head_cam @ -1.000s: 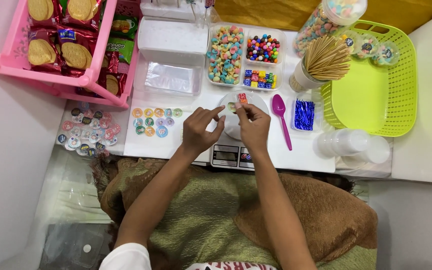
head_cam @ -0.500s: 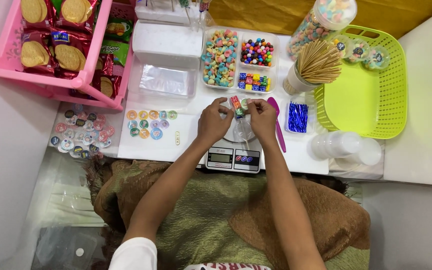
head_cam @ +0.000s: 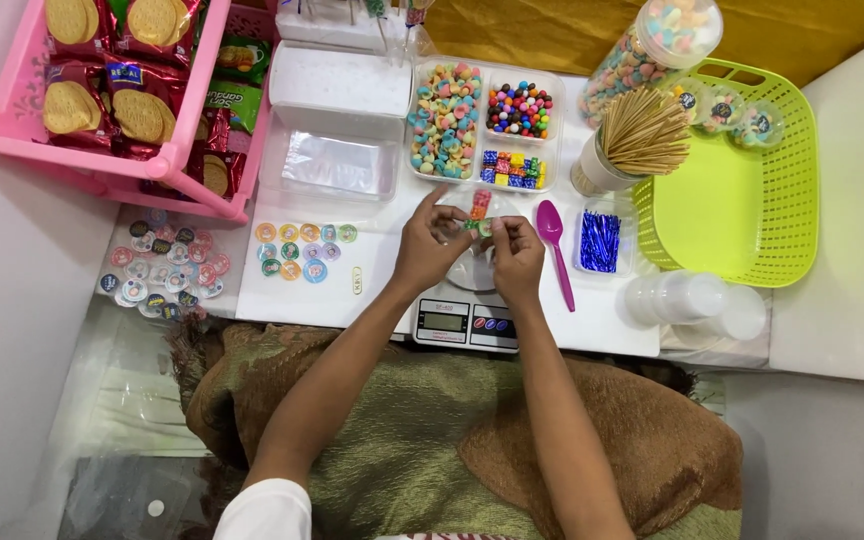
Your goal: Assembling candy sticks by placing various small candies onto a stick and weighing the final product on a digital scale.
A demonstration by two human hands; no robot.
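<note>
My left hand and my right hand meet above a small white kitchen scale. Between their fingertips they pinch a small clear packet of coloured candy, red and green pieces showing. A clear cup on the scale is mostly hidden under my hands. Just beyond my hands stands a divided clear tray with sugared ring sweets, round coloured balls and small coloured blocks. A purple spoon lies right of my right hand.
A pink rack of biscuit packs stands far left. Round stickers lie left of the scale. A cup of wooden skewers, blue twist ties, a lime basket, stacked clear cups and a candy jar sit right.
Both hands have stayed together over the scale and shifted slightly toward the candy tray. The candy packet now sits higher between the fingertips.
</note>
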